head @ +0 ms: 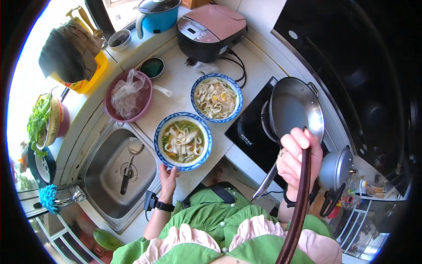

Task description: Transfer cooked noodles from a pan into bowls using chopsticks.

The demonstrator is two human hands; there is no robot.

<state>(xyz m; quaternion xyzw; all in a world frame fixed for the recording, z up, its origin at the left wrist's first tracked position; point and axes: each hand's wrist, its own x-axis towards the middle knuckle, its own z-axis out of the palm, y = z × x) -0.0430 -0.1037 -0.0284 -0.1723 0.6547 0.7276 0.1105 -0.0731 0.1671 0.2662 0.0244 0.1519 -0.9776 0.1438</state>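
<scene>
My left hand (168,178) touches the near rim of a blue-and-white bowl (183,142) holding wide noodles, greens and broth. Beside it, a little farther off, stands a similar bowl of noodles (216,98) with bits of yellow on top. My right hand (296,153) is closed around a long dark brown handle (301,194) that rises toward the camera; what it belongs to cannot be told. Below this hand, a metal wok (293,105) sits on a black cooktop (245,132). A metal utensil edge (267,181) shows beneath the fist.
A steel sink (108,175) with a ladle (127,175) lies left. Behind it stand a purple basin (127,95) with a plastic bag and a small green-lined pan (152,67). A pink rice cooker (211,29) is at the back; a pressure cooker (334,168) is right.
</scene>
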